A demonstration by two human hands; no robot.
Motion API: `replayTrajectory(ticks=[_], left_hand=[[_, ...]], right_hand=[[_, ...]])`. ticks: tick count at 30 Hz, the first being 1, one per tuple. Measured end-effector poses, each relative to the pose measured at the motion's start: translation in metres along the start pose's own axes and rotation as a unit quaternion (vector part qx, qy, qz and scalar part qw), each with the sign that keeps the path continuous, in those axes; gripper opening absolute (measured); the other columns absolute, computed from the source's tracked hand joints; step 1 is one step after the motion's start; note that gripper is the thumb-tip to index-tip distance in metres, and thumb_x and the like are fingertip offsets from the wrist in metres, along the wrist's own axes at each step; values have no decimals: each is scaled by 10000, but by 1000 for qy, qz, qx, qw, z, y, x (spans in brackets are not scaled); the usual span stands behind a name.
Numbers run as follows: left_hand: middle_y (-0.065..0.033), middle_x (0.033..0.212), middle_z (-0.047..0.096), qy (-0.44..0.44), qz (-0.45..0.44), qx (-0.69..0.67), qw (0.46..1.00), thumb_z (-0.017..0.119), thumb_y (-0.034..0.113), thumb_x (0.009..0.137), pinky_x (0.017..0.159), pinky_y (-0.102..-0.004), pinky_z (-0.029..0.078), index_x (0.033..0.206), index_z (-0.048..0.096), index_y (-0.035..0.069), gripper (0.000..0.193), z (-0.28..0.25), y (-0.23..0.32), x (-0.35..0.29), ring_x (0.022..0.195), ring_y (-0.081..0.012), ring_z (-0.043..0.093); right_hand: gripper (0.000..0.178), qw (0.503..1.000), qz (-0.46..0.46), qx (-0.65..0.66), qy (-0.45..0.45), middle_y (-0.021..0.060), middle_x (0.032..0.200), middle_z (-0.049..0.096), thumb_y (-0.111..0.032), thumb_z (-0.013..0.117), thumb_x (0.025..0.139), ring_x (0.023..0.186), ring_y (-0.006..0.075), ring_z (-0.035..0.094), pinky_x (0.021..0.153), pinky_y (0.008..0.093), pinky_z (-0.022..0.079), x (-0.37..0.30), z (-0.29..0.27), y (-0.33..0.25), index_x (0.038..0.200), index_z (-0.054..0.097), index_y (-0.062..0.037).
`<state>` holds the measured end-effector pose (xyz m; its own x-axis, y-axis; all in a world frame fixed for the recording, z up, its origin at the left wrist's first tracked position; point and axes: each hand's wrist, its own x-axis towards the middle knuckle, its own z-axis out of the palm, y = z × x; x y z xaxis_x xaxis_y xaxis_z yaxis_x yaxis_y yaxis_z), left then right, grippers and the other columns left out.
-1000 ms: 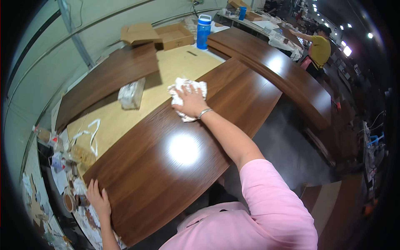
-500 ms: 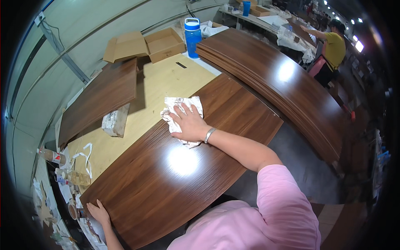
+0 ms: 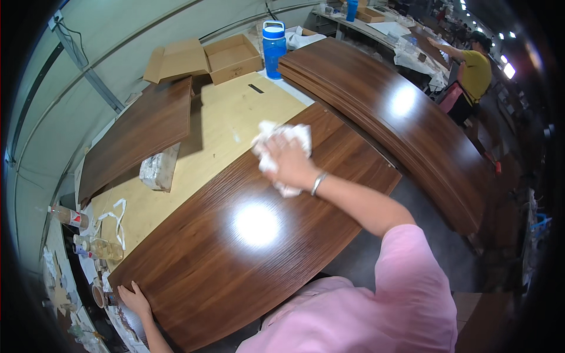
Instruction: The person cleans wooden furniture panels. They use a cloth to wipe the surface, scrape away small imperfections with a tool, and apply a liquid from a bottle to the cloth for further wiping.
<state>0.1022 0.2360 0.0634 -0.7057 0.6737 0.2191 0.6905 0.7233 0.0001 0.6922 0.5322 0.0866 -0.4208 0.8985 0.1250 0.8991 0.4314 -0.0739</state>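
A dark brown wood-grain panel (image 3: 235,276) lies flat across the bench in front of me. My right hand (image 3: 291,160), a silver bracelet on its wrist, presses a crumpled white cloth (image 3: 300,136) onto the panel near its far edge. Motion blurs the cloth and the fingers a little. At the panel's left end, my left hand (image 3: 135,300) rests against the corner with its fingers extended and thumb apart, holding nothing loose.
A second brown panel (image 3: 141,135) leans on a wrapped white block (image 3: 160,169). Beyond are an open cardboard box (image 3: 235,62) and a blue water bottle (image 3: 274,53). Stacked panels (image 3: 376,88) stand at right; bottles (image 3: 106,249) at left. A co-worker in yellow (image 3: 474,73) stands far right.
My right hand has slid the white cloth to the right and slightly away along the panel. My left hand stays at the panel's left corner.
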Motion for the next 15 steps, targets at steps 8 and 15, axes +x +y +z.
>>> replayTrajectory(ticks=[8, 15], left_hand=[[-295, 1483, 393, -4, 8, -17, 1000, 496, 401, 1002, 1176, -427, 271, 1376, 429, -143, 664, -1, 19, 6, 1396, -391, 362], [-320, 1434, 439, 35, 18, -21, 999, 542, 390, 976, 1163, -437, 288, 1328, 471, -163, 660, -11, 3, -10, 1362, -411, 405]], right_hand=[[437, 972, 211, 50, 95, 175, 1284, 587, -308, 588, 915, 1191, 303, 542, 985, 473, 411, -1, -12, 158, 1267, 562, -50], [473, 993, -50, 71, 74, 150, 1480, 458, -296, 584, 930, 1376, 334, 404, 1151, 494, 275, -48, -1, 4, 1323, 545, -36]])
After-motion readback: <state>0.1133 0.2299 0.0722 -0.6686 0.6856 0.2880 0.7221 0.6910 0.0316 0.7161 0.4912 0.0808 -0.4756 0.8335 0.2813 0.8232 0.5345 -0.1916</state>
